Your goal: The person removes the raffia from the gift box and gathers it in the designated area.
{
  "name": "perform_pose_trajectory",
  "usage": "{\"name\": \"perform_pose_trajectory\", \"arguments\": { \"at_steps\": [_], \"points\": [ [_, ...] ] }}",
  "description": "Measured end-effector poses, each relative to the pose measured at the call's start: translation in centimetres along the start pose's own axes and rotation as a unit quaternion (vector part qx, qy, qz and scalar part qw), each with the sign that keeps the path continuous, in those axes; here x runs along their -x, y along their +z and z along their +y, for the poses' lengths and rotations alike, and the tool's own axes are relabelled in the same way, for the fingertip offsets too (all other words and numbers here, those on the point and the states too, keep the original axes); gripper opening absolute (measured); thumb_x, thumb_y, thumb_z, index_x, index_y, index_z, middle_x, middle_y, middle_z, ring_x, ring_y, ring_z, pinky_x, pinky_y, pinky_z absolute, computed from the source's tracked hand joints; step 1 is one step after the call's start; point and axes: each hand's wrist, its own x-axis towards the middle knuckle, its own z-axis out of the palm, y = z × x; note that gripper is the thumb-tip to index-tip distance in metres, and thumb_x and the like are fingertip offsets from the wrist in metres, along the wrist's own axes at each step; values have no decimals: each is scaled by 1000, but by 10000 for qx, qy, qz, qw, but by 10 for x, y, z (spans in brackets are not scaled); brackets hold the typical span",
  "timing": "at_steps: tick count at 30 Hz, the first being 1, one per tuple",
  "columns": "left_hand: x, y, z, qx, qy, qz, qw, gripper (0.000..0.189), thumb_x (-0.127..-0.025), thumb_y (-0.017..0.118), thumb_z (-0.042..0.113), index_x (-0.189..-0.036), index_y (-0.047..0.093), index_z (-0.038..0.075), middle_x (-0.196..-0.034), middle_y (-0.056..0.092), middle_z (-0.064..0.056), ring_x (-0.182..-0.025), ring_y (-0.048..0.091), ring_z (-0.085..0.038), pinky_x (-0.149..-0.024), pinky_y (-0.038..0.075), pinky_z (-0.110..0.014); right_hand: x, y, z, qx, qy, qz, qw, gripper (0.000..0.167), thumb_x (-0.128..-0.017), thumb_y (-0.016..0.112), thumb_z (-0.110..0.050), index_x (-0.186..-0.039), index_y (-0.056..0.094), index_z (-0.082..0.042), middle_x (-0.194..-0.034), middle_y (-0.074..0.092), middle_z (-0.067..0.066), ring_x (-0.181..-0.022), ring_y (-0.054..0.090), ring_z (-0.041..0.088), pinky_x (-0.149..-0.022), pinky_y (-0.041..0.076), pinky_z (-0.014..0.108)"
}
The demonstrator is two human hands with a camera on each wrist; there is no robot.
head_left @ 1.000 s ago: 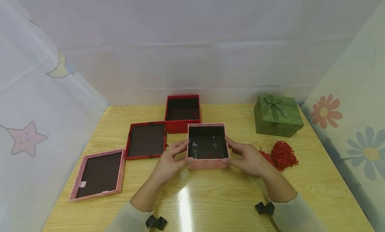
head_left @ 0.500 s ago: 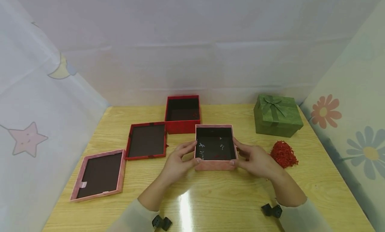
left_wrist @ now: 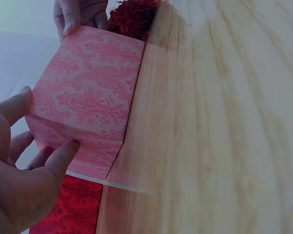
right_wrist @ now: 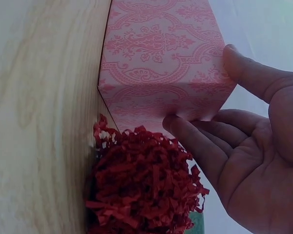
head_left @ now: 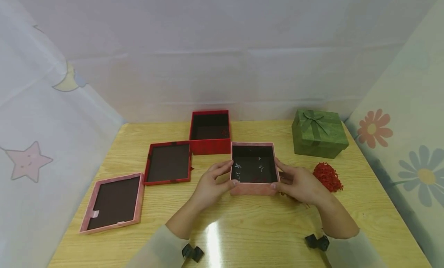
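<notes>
A pink patterned gift box (head_left: 254, 189), lidless with a dark inside, stands at the middle of the table in the head view. Bits of white and red shred lie on its floor. My left hand (head_left: 211, 185) grips its left side, thumb at the near corner and fingers along the side wall. On the opposite side my right hand (head_left: 300, 183) holds it the same way. In the right wrist view, a heap of red shredded paper (right_wrist: 141, 180) lies close beside the box. Part of this shred is hidden by my right hand in the head view.
A red box base (head_left: 210, 146) stands open behind, with its red lid (head_left: 169, 163) upturned beside it. Further left lies an upturned pink lid (head_left: 116, 202). At the back right sits a closed green gift box (head_left: 319, 133) with a bow. Cloth walls border the wooden table (head_left: 249, 237).
Both hands have shifted the pink box to the right, away from the red boxes and towards the red shredded paper. The other boxes and lids stay where they were.
</notes>
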Motion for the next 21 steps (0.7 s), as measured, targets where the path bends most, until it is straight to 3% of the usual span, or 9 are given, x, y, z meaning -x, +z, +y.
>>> {"name": "perform_pose_trajectory", "arguments": {
  "at_steps": [12, 21],
  "points": [
    [-18, 9, 1, 98, -5, 53, 9999, 67, -90, 83, 36, -151, 55, 36, -152, 49, 4, -139, 51, -20, -108, 50, -45, -9, -15, 3, 347, 5, 22, 9994, 87, -96, 77, -38, -163, 29, -12, -141, 62, 18, -126, 62, 37, -94, 60, 39],
    [-31, 15, 0, -87, 23, 210, 9997, 67, -91, 82, 39, -151, 54, 35, -148, 52, 5, -139, 51, -20, -115, 44, -47, -20, -24, 0, 560, 142, -77, 9983, 84, -100, 73, -29, -164, 24, -10, -148, 55, 23, -129, 60, 40, -98, 57, 48]
  ]
}}
